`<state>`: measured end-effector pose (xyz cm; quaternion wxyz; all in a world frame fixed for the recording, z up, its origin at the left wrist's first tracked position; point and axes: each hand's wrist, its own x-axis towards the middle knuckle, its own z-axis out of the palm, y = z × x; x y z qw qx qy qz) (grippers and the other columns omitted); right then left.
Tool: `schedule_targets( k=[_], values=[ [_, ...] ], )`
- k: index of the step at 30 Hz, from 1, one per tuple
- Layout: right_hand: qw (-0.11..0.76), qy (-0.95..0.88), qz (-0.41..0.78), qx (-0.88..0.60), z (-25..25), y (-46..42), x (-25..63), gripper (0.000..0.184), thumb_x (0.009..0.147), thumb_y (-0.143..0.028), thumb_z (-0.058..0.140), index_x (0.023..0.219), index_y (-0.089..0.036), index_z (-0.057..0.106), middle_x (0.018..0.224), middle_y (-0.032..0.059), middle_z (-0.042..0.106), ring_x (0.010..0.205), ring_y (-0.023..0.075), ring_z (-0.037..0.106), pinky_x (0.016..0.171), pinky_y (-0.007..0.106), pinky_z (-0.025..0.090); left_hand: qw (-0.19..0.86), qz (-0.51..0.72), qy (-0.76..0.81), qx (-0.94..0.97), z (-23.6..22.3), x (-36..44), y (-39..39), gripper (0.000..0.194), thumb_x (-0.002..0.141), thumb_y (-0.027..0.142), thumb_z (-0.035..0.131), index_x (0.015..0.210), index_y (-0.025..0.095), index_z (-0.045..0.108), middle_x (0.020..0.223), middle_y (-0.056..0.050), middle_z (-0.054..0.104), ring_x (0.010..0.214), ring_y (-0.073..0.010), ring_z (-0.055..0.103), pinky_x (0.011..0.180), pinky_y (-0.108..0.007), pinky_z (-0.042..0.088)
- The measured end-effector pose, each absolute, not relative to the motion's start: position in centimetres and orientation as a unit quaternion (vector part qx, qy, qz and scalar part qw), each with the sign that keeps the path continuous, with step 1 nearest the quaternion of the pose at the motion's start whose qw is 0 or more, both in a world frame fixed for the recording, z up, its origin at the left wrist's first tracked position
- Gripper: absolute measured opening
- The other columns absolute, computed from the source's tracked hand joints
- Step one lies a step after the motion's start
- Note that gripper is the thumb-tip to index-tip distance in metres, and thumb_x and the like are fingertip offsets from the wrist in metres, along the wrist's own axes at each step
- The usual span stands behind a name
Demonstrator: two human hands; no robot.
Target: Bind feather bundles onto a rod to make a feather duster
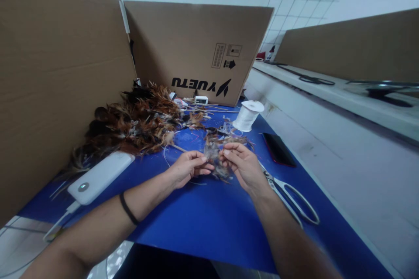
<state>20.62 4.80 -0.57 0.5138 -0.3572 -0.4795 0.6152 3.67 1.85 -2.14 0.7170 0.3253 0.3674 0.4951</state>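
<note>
Over the blue tabletop (209, 218) my two hands meet at a tuft of grey and brown feathers (212, 150). My left hand (191, 168) comes in from the left, thumb and index finger pinched at the tuft's edge. From the other side, my right hand (242, 163) pinches feathers between thumb and fingertips. The exact quills in each pinch are too small to make out. More loose feathers lie behind and just under the fingers. Metal scissors (290, 196) rest beside my right wrist, their blades partly hidden by it.
A heap of brown and black feathers (140, 117) fills the back left. A white ribbon spool (247, 115) and a dark phone (279, 149) stand to the right. A white power bank (101, 176) with a cable lies left. Cardboard (193, 39) walls the back and left.
</note>
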Motion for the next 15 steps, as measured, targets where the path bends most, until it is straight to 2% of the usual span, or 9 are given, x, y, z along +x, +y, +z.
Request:
schedule_targets(
  k=[3, 11, 15],
  values=[
    [0.51, -0.481, 0.616, -0.359, -0.55, 4.78, 20.56, 0.028, 0.062, -0.028, 0.074, 0.081, -0.018, 0.056, 0.067, 0.0001, 0.064, 0.059, 0.0119, 0.058, 0.051, 0.023, 0.043, 0.716, 0.499, 0.372, 0.315, -1.94, 3.65, 1.92, 0.011, 0.073, 0.013, 0.065, 0.073, 0.011, 0.054, 0.066, -0.005, 0.065, 0.065, -0.012, 0.066, 0.06, -0.018, 0.053],
    [0.504, -0.482, 0.624, -0.353, -0.63, 4.81, 20.53, 0.027, 0.062, -0.027, 0.073, 0.081, -0.018, 0.056, 0.068, 0.0003, 0.064, 0.059, 0.0112, 0.058, 0.052, 0.022, 0.042, 0.71, 0.508, 0.37, 0.318, -1.99, 3.63, 1.96, 0.007, 0.075, 0.01, 0.06, 0.071, 0.011, 0.055, 0.07, -0.009, 0.069, 0.064, -0.011, 0.066, 0.062, -0.017, 0.053],
    [0.496, -0.486, 0.628, -0.351, -0.66, 4.73, 20.58, 0.025, 0.064, -0.026, 0.072, 0.082, -0.018, 0.056, 0.068, 0.0006, 0.064, 0.06, 0.0114, 0.058, 0.051, 0.021, 0.042, 0.695, 0.517, 0.385, 0.32, -2.2, 3.53, 2.14, 0.008, 0.075, 0.01, 0.06, 0.069, 0.011, 0.055, 0.066, -0.007, 0.067, 0.058, -0.0092, 0.064, 0.06, -0.017, 0.052]
  ],
)
